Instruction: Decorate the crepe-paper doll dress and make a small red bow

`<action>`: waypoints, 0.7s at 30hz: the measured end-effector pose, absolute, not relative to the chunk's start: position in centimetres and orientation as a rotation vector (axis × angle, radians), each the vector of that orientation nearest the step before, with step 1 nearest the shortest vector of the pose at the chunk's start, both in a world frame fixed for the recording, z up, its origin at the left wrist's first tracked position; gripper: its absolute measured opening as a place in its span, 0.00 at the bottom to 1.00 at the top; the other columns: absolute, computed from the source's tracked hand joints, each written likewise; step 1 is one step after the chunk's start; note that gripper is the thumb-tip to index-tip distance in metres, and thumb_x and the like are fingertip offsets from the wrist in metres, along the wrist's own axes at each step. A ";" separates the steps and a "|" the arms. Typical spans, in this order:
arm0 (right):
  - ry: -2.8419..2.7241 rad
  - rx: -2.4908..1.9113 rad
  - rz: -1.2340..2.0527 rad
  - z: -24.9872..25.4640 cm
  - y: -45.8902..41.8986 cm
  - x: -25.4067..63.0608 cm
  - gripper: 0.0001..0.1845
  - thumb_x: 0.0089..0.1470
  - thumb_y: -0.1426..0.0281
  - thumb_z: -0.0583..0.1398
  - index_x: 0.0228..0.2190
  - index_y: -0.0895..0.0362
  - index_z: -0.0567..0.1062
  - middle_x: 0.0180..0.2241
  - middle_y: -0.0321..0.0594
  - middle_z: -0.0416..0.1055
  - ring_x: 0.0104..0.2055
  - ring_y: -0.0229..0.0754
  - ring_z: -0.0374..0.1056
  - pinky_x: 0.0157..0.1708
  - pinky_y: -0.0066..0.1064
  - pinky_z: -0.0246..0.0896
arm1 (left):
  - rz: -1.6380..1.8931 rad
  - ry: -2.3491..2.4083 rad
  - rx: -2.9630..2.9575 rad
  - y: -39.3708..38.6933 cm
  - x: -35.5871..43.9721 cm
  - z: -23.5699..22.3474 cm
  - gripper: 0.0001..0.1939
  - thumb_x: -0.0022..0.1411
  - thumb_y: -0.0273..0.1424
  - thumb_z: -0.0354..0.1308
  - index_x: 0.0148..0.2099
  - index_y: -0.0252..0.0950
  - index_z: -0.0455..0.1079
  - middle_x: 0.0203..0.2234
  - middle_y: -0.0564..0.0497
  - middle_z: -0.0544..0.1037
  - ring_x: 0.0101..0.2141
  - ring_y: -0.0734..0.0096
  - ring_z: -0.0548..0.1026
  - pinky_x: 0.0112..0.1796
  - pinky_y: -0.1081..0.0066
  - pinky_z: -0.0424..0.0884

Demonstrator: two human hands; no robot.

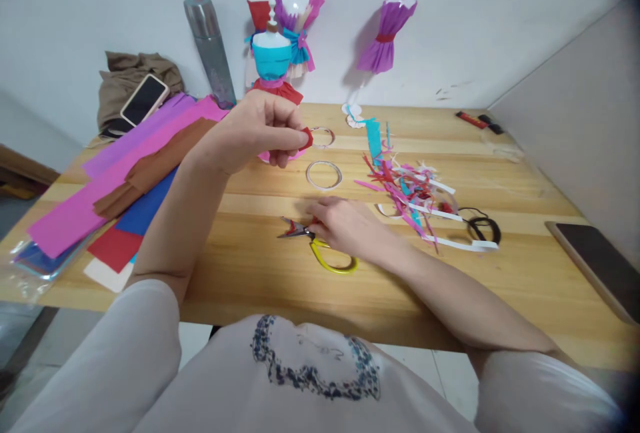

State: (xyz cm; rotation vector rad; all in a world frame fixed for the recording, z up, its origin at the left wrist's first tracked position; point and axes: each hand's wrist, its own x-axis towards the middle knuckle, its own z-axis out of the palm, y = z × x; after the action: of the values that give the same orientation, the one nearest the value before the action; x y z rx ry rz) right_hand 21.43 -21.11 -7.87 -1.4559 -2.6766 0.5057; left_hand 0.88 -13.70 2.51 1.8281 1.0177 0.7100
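Between my left hand's thumb and fingers is pinched a small red paper piece, held up above the table. My right hand is low over the table, its fingers curled at the pivot and upper handle of yellow-handled scissors. The scissor blades point left, with a bit of red between them. Beyond my hands lie a silver ring-shaped roll and a second ring. Behind my left hand stands a small dress form in turquoise and red paper, its lower part hidden by the hand.
Coloured crepe paper sheets cover the table's left side. Paper scraps are heaped right of centre beside a black cord. A purple-dressed form, a grey bottle and other dress forms stand by the wall. A phone lies far right.
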 end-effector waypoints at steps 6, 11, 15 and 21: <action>-2.664 -0.986 0.511 -12.4 -19.6 20.3 0.18 0.68 0.75 0.57 0.55 0.54 0.80 0.50 0.46 0.78 0.50 0.46 0.74 0.40 0.31 0.66 | 0.758 0.969 1.799 -14.3 1.0 2.7 0.10 0.61 0.21 0.64 0.27 0.29 0.73 0.17 0.56 0.73 0.19 0.81 0.70 0.26 0.79 0.64; -2.760 -0.727 0.370 -12.8 -19.2 20.3 0.15 0.71 0.72 0.55 0.42 0.57 0.83 0.43 0.47 0.76 0.47 0.45 0.72 0.44 0.34 0.66 | 0.712 1.060 1.790 -14.5 1.4 2.8 0.09 0.63 0.21 0.63 0.28 0.30 0.74 0.17 0.56 0.71 0.20 0.80 0.72 0.28 0.78 0.64; -2.784 -0.704 0.369 -12.5 -19.3 20.0 0.14 0.71 0.72 0.55 0.38 0.58 0.80 0.42 0.48 0.75 0.44 0.45 0.70 0.44 0.35 0.64 | 0.686 1.072 1.767 -14.3 1.5 2.6 0.09 0.62 0.22 0.64 0.28 0.31 0.74 0.18 0.55 0.72 0.21 0.79 0.72 0.28 0.77 0.64; -2.548 -1.033 0.511 -7.9 -17.3 23.9 0.12 0.67 0.76 0.54 0.36 0.58 0.78 0.38 0.46 0.77 0.40 0.42 0.71 0.43 0.32 0.63 | 0.737 0.986 1.755 -13.7 1.4 1.9 0.09 0.58 0.24 0.66 0.26 0.32 0.74 0.17 0.53 0.73 0.20 0.77 0.72 0.24 0.76 0.65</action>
State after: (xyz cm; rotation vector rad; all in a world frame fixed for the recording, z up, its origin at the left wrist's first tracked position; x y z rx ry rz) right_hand 23.91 -17.34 -7.94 -1.0329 -2.5483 0.5109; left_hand 1.40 -13.72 1.95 1.7545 0.9864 0.7373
